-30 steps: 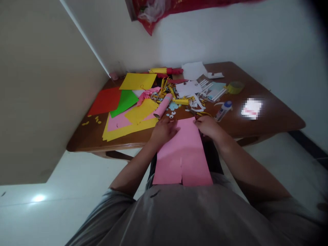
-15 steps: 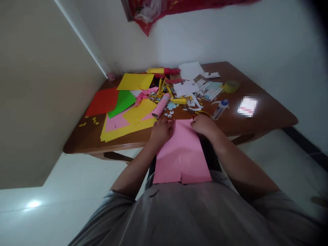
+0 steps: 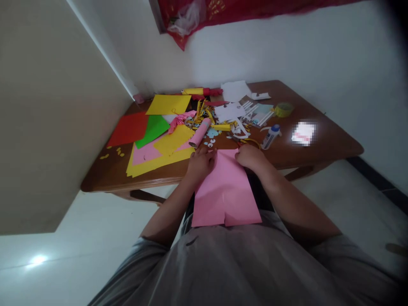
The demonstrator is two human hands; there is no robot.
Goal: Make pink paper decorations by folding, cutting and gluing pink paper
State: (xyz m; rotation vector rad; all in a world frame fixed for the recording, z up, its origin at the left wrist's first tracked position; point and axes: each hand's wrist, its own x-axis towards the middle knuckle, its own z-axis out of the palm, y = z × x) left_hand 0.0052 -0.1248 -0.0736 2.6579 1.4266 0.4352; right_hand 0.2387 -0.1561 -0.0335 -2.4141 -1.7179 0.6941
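Note:
A pink sheet of paper (image 3: 227, 187) slopes from the table's front edge down to my shirt, with a short slit in its near edge. My left hand (image 3: 202, 160) grips its far left corner, fingers curled. At the far right corner my right hand (image 3: 250, 156) pinches the sheet. Just beyond my left hand lies a pink paper tube (image 3: 200, 132), with googly eyes (image 3: 210, 144) beside it. Scissors with yellow handles (image 3: 251, 142) rest past my right hand, partly hidden by it. A white glue bottle with a blue cap (image 3: 270, 137) is to their right.
Yellow (image 3: 168, 104), red (image 3: 129, 128) and green paper sheets (image 3: 153, 131) cover the wooden table's (image 3: 153, 180) left side. Paper scraps and white strips (image 3: 255, 112) crowd the middle. A roll of yellow tape (image 3: 283, 109) and a blurred-out bright object (image 3: 304, 133) sit at right.
The camera view has shifted slightly. Both hands keep their hold on the pink sheet, and its far edge has drawn in a little at the right.

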